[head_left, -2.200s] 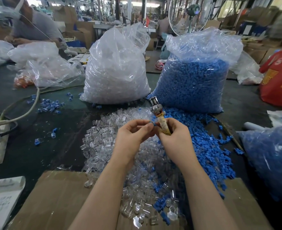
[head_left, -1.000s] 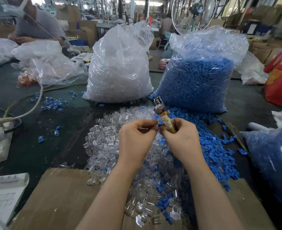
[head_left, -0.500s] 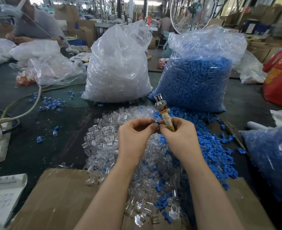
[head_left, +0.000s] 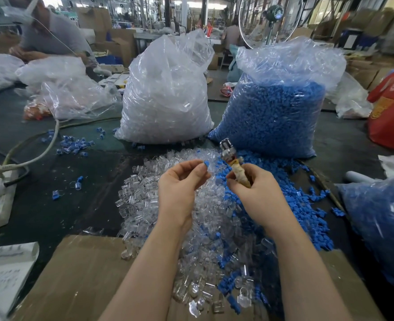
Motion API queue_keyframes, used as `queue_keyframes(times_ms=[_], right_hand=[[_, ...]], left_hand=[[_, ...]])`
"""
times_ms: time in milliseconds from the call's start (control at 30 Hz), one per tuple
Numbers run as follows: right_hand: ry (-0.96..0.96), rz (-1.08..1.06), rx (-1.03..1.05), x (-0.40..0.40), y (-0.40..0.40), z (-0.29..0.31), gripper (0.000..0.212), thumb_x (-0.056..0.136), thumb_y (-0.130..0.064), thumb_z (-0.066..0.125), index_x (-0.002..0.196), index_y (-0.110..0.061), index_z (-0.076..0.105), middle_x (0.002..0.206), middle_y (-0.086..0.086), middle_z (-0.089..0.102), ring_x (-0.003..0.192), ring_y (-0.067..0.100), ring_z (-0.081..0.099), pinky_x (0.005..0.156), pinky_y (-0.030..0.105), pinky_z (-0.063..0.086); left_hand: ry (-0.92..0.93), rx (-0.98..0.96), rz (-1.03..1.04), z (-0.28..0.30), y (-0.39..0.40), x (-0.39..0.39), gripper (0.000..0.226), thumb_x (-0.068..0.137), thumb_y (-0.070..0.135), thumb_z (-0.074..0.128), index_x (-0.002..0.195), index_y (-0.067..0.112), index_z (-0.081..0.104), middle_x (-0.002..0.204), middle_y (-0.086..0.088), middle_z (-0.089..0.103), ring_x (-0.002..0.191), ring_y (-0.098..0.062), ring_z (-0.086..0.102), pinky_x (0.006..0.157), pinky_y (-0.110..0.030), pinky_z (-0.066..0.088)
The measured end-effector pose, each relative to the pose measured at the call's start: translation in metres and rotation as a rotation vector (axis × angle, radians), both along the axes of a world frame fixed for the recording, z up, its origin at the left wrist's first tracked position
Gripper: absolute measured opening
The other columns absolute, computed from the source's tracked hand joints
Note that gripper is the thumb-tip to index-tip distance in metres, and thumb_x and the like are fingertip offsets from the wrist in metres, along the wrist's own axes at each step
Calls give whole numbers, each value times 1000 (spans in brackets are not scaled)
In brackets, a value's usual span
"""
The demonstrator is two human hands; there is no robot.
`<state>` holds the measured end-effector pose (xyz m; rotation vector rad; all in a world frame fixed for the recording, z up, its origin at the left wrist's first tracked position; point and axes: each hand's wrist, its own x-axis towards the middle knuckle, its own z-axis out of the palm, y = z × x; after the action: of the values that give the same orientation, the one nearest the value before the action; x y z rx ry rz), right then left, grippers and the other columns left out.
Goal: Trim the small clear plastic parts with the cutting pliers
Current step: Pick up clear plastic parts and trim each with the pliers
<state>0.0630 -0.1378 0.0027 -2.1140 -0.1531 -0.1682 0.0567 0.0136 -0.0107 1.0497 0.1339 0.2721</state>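
Head view, frame centre: cutting pliers [head_left: 234, 166] gripped in curled right hand [head_left: 252, 189], long axis tilted, metal head pointing toward upper left of frame, above fist. Left hand [head_left: 179, 184] just left, apart, pinching small blue part [head_left: 206, 163] at fingertips. Below both, heap of clear plastic parts [head_left: 145, 200] on table.

Glossy clear plastic parts [head_left: 145, 200], shiny metal pliers [head_left: 228, 150], matt cardboard [head_left: 80, 281].
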Motion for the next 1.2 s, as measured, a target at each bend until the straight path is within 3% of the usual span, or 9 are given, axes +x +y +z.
queue_keyframes(times_ms=[67,300,633,900,1100,1200], right_hand=[[13,35,-60,0,0,0,14,89,-29,65,85,-17,62,73,4,63,65,25,54,65,43,49],[47,139,-171,-2,-1,0,13,90,-30,65,83,-22,57,67,-3,57,54,10,45,56,32,39],[-18,168,-238,-5,5,1,7,90,-23,60,86,-21,54,74,1,61,67,21,54,61,42,46],[-41,138,-239,-7,8,-3,12,81,-10,53,81,-22,55,62,-2,54,52,13,44,52,36,39],[-29,146,-265,-6,7,-4,9,75,-20,50,82,-24,52,64,-2,55,56,17,47,53,36,39],[7,166,-272,-6,5,-2,18,68,-27,46,86,-28,49,70,-2,58,62,18,51,58,40,43]], left_hand=[[-11,10,12,0,0,0,10,84,-2,70,85,8,71,73,-1,73,69,-11,70,68,-18,55],[-63,32,11,3,-1,-2,12,87,-4,65,87,7,69,75,0,72,72,-11,69,71,-20,56],[-123,23,-21,8,1,-5,10,88,-5,62,89,4,66,76,-2,72,74,-13,69,70,-20,56],[-142,28,-20,8,2,-5,12,87,-7,61,87,4,66,74,-1,71,71,-11,68,70,-20,56],[-131,42,-32,6,3,-5,12,88,-6,61,88,5,67,76,0,72,75,-12,69,71,-20,55],[-124,40,-44,6,4,-4,12,88,-5,62,88,5,67,78,-2,73,76,-13,70,72,-21,55]])
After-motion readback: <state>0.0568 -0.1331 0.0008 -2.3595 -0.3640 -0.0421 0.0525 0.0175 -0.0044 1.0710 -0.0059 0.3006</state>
